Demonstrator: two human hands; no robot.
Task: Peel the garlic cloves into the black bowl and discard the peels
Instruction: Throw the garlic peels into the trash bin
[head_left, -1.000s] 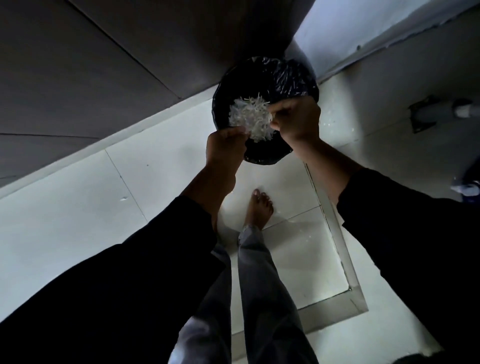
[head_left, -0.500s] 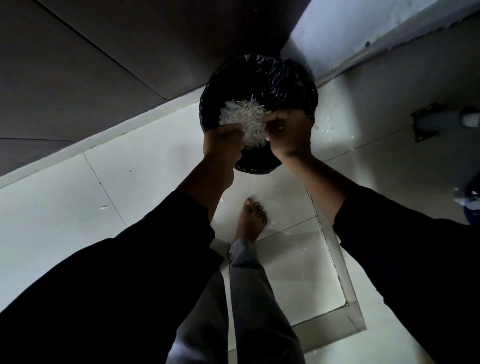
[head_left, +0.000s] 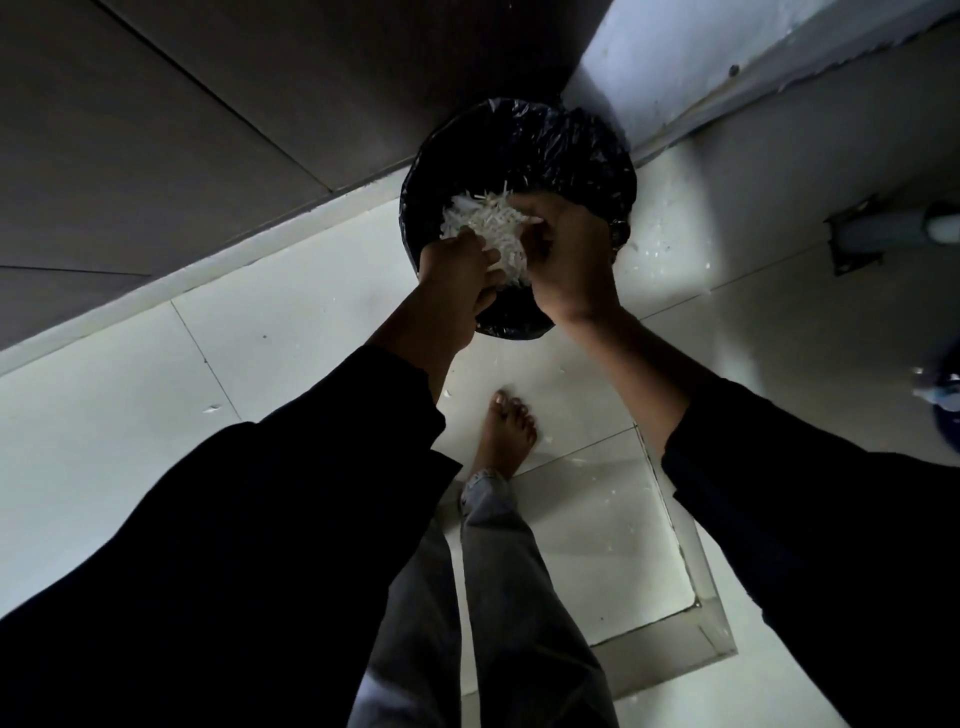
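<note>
White garlic peels (head_left: 485, 228) now bunched tighter, right hand (head_left: 566, 260) cupping over, left hand (head_left: 457, 270)

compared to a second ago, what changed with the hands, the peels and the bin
Both hands have sunk toward the black-lined bin and closed in on each other. The left hand and right hand now press the clump of garlic peels together between them, where earlier they held it spread wider. Nothing has been let go: the peels are still gripped over the bin's mouth. The bin and the bare foot look unmoved on the floor.
</note>
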